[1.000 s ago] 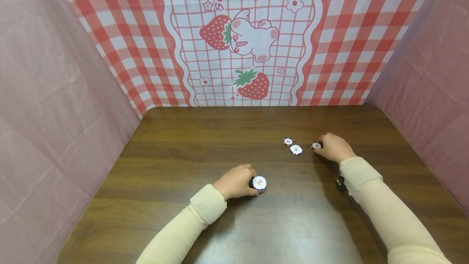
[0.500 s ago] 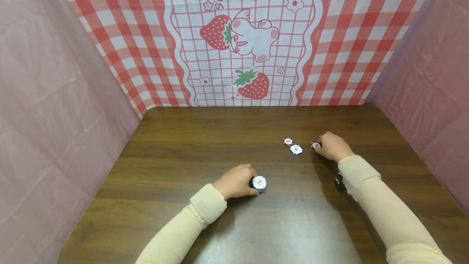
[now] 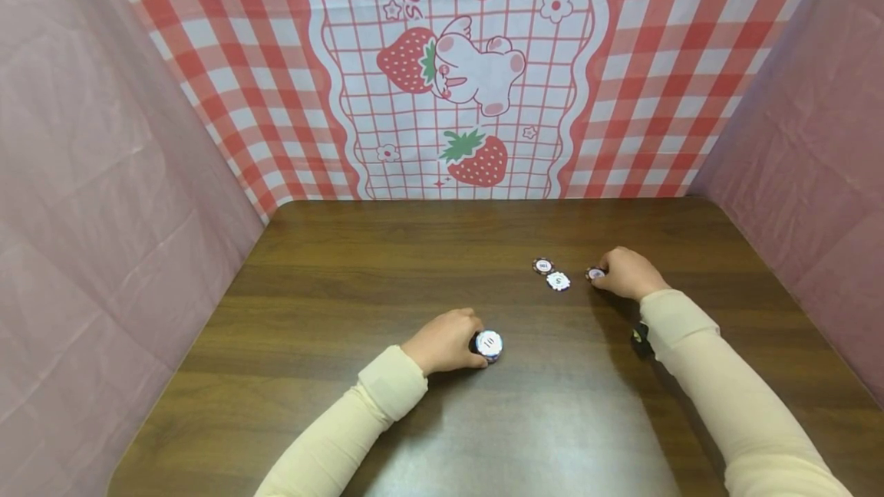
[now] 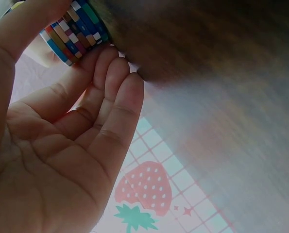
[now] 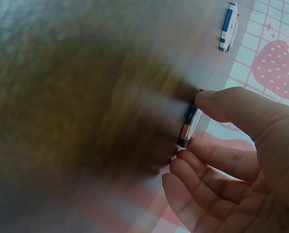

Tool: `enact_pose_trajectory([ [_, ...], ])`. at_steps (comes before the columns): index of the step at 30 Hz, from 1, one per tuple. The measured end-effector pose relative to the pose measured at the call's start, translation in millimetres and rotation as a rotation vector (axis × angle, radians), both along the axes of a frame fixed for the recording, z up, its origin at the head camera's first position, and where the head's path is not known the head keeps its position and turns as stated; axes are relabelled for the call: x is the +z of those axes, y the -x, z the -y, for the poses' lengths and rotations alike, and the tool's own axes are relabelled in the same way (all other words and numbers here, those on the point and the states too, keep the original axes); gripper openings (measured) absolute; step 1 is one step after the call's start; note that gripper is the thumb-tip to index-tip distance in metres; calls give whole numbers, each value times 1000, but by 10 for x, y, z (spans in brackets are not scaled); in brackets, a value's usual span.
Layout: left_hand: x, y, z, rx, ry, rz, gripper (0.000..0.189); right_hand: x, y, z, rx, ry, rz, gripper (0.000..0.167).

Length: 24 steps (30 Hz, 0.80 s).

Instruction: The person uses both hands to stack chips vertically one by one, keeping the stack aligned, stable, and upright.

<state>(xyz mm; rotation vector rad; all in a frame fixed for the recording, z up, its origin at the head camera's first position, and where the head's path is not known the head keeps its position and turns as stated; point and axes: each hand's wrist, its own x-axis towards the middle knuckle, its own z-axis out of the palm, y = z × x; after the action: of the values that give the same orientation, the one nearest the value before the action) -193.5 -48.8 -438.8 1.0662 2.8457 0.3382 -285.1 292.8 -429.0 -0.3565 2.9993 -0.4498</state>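
Note:
My left hand (image 3: 445,342) grips a short stack of poker chips (image 3: 489,345) near the middle of the table, its top chip white with a blue edge and marked 10. In the left wrist view the chip stack (image 4: 76,34) shows many-coloured edges between thumb and index finger. Farther back on the right, my right hand (image 3: 631,273) pinches a dark-edged poker chip (image 3: 595,274) between thumb and index finger. The right wrist view has that chip (image 5: 187,127) edge-on, low at the wood, the other fingers loosely curled.
Left of my right hand lie a dark-edged chip (image 3: 543,265) and a white chip (image 3: 559,281) marked 5, side by side on the brown wooden table (image 3: 331,282). A strawberry-printed checked cloth (image 3: 476,98) hangs behind, with pink curtains (image 3: 117,251) at both sides.

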Motion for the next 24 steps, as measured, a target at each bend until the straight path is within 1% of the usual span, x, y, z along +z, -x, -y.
enact_pose_trajectory([
  [5,-11,5,4,-1,-3,5,28,8,-16,-8,-29,14,11,21],
  [11,-20,8,5,-6,-7,2,27,31,-30,0,-43,24,9,31],
  [17,-16,7,4,-3,-4,-2,28,122,-91,102,-16,38,-22,35],
  [24,-14,3,0,-2,-4,-2,28,196,-192,265,43,77,-61,29],
])
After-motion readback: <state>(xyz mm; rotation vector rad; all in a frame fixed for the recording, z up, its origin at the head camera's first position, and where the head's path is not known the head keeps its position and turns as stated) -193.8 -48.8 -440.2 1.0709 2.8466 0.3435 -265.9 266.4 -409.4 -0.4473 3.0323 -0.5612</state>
